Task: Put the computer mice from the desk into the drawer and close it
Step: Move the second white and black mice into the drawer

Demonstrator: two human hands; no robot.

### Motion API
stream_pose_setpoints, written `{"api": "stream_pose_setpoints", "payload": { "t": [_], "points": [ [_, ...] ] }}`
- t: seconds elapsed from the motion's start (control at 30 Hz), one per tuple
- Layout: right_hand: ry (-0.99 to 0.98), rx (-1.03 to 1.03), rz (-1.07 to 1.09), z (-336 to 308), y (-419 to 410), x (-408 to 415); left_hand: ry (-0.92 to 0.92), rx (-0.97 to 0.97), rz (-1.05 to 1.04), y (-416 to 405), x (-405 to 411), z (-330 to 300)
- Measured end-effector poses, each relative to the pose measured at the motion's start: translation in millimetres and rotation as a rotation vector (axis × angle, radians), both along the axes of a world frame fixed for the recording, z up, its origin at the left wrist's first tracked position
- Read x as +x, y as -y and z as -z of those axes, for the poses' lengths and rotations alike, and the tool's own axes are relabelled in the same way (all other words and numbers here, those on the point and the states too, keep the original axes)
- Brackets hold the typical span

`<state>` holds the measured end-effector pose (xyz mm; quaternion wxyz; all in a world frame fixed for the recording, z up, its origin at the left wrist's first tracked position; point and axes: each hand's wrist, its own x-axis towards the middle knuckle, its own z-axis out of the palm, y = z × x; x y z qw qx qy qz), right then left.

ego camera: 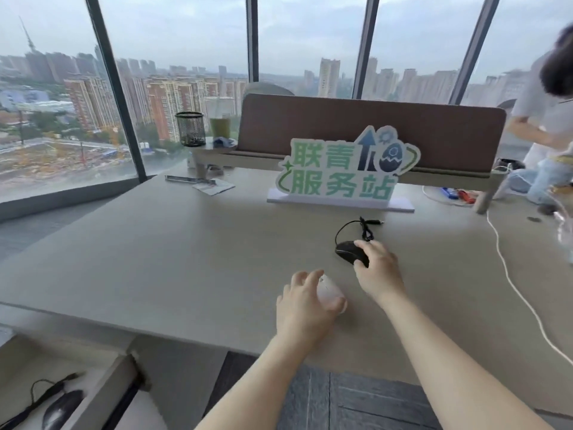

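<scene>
Setting: high-rise office, glass wall onto a city skyline, pale desk [155, 259] running beneath it; a second person at the far right edge, not involved.

Item 1, white mouse [330, 294]: on the desk near its front edge, cordless as far as can be seen; left hand [305, 308] cupped over it, fingers curled round both flanks, apparently gripping; whether it has left the surface cannot be told.

Item 2, black mouse [348, 251]: just beyond the white one, cable [356, 226] looped loosely behind it with the plug lying on the desk; right hand [376, 268] closing on its rear half, thumb and fingertips on the shell.

Item 3, open drawer [102, 389]: lower left, below desk level, already holding another dark corded mouse [60, 409].

Item 4, green-lettered sign [344, 172]: standing just behind the cable; mesh pen cup [190, 128] well apart on the far shelf.

Handling note, as judgement: the step is the double pick-up; lift the black mouse high enough that its trailing cable clears the desk without snagging the sign; better to gather the loop into the palm; carry both leftward and down, lay them beside the mouse already stowed, tuck all cable inside before pushing the drawer shut.
</scene>
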<state>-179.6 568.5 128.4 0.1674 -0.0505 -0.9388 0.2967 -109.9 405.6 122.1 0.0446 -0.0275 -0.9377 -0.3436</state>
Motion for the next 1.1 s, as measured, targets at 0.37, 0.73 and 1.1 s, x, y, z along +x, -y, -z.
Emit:
{"api": "stream_pose_setpoints", "payload": {
  "t": [0.37,0.73,1.1],
  "points": [
    [0.156,0.052,-0.041,14.5,-2.5,-34.6,-0.120,-0.280,-0.064,4.2,-27.2,18.6],
    [-0.183,-0.279,-0.339,-52.2,138.7,48.1,-0.204,-0.007,-0.457,155.9,27.0,-11.7],
    [-0.153,-0.465,-0.774,-52.4,347.8,155.3,-0.034,0.003,-0.962,370.6,185.8,23.6]
  ]
}}
